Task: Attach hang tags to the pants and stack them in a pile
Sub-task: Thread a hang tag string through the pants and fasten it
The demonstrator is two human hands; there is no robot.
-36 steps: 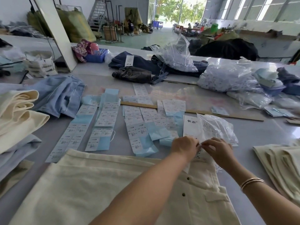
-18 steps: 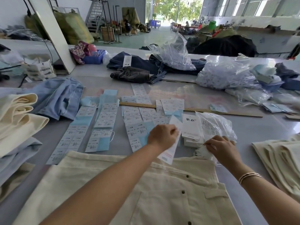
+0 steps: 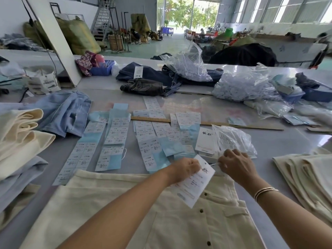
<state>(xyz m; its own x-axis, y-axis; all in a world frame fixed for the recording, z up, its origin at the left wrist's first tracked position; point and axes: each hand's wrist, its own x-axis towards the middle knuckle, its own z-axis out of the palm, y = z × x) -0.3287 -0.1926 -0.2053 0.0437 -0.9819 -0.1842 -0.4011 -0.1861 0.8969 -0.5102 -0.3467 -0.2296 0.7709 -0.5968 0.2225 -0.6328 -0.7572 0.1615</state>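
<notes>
— Two hands, what grip?
— Left hand pinches a white hang tag over the cream pants; right hand pinches a thin white string just beside the tag's top.
— Legible writing?
— "1103#" and "XL" on the label sheets beyond the pants; tag print blurred.
— Open room?
— Grey table bare between the pants' right edge and folded cream stack.

Head-worn camera over a garment worktable

A single wide-angle view looks forward and down from the person's head, close above both forearms and the cream pants at the near edge. It faces across the table toward the open doorway at the hall's far end.
</notes>
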